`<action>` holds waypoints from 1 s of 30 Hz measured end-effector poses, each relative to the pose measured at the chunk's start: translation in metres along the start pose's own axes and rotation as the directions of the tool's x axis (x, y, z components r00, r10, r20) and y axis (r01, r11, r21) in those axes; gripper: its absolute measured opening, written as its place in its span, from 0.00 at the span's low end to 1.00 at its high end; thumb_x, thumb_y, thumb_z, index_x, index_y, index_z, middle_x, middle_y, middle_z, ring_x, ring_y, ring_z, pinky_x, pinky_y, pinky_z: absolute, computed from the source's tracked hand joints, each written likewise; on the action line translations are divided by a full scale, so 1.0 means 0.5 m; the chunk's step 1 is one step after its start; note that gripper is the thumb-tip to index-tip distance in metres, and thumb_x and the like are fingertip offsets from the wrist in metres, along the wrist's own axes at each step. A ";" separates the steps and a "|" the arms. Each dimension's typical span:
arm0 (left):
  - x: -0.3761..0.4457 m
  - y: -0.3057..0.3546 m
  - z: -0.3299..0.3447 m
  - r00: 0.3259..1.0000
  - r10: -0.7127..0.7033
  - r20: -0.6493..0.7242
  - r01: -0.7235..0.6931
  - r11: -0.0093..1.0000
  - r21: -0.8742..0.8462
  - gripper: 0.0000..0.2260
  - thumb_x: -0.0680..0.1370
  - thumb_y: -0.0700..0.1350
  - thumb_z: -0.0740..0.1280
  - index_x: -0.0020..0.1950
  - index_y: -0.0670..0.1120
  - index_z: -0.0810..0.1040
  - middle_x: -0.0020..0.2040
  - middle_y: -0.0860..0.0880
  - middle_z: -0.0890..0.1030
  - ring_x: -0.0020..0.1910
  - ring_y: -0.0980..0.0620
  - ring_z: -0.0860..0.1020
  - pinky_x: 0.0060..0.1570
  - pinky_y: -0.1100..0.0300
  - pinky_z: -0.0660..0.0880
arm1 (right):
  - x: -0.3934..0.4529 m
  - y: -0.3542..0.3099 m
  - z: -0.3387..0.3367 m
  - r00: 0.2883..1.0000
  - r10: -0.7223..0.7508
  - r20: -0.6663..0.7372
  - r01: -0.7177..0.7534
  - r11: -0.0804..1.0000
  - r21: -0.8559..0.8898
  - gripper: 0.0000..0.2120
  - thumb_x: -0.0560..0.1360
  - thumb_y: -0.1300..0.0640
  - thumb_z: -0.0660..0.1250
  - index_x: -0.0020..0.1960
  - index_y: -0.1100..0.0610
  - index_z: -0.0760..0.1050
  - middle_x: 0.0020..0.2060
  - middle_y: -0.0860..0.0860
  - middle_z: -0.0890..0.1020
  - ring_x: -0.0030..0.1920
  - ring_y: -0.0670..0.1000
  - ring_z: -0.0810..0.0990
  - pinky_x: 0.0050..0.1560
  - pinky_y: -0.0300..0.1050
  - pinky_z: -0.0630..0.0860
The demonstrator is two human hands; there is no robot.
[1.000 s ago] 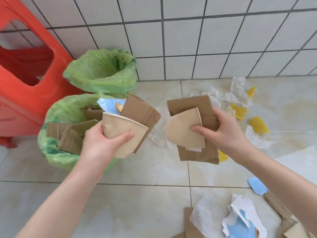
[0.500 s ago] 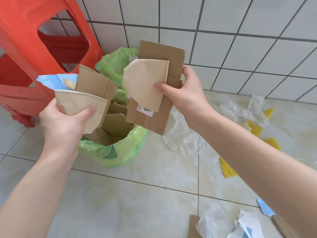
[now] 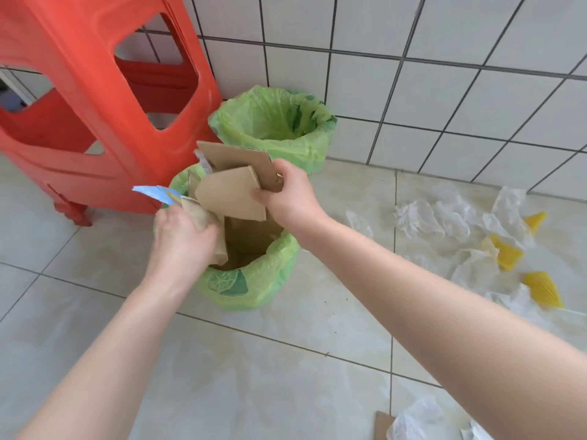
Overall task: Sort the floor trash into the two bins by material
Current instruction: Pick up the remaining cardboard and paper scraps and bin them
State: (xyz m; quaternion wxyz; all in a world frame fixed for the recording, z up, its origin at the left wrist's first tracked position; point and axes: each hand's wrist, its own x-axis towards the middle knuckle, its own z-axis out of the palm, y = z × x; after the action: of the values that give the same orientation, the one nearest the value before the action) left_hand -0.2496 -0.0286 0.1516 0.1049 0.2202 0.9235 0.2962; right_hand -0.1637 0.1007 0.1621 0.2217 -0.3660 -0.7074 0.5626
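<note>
A red plastic stool (image 3: 95,100) stands against the white tiled wall (image 3: 444,58), just left of two green-lined bins. Crumpled clear plastic film (image 3: 444,217) and yellow scraps (image 3: 508,255) litter the floor tiles (image 3: 254,376) to the right. No writing is readable; the near bin (image 3: 254,281) liner shows a lime print. The near bin holds cardboard; the far bin (image 3: 273,122) looks bare inside. Over the near bin, the left hand (image 3: 184,239) grips tan paper (image 3: 203,217) and a blue scrap (image 3: 155,193); the right hand (image 3: 286,198) pinches cardboard pieces (image 3: 232,185)
</note>
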 end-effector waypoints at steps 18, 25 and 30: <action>0.013 -0.012 0.027 0.996 0.057 0.064 -0.063 0.994 0.091 0.17 0.77 0.48 0.67 0.62 0.45 0.67 0.43 0.45 0.82 0.29 0.52 0.83 0.33 0.57 0.78 | 0.002 0.007 0.004 0.924 -0.143 0.356 0.318 0.804 -0.502 0.20 0.75 0.59 0.66 0.66 0.53 0.69 0.50 0.54 0.81 0.49 0.55 0.78 0.49 0.49 0.77; 0.030 -0.018 0.082 0.963 0.103 0.251 -0.188 0.919 0.346 0.06 0.77 0.41 0.62 0.45 0.39 0.75 0.44 0.37 0.79 0.43 0.38 0.75 0.39 0.50 0.74 | -0.005 0.053 0.041 0.889 -0.043 0.456 0.401 0.554 -0.729 0.07 0.74 0.68 0.60 0.44 0.61 0.76 0.37 0.56 0.76 0.35 0.57 0.75 0.33 0.44 0.69; 0.007 0.004 0.028 0.962 0.132 0.237 -0.221 0.889 0.402 0.18 0.78 0.50 0.62 0.67 0.50 0.70 0.56 0.41 0.79 0.56 0.37 0.75 0.49 0.46 0.76 | -0.015 0.050 0.003 0.899 -0.115 0.423 0.417 0.524 -0.742 0.09 0.73 0.68 0.57 0.38 0.59 0.71 0.32 0.54 0.72 0.33 0.57 0.73 0.30 0.44 0.68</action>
State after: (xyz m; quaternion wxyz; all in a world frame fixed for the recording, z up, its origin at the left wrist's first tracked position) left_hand -0.2475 -0.0183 0.1412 0.1209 0.3500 0.9261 0.0725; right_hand -0.1535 0.0964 0.1386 -0.0071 -0.2149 -0.9597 0.1808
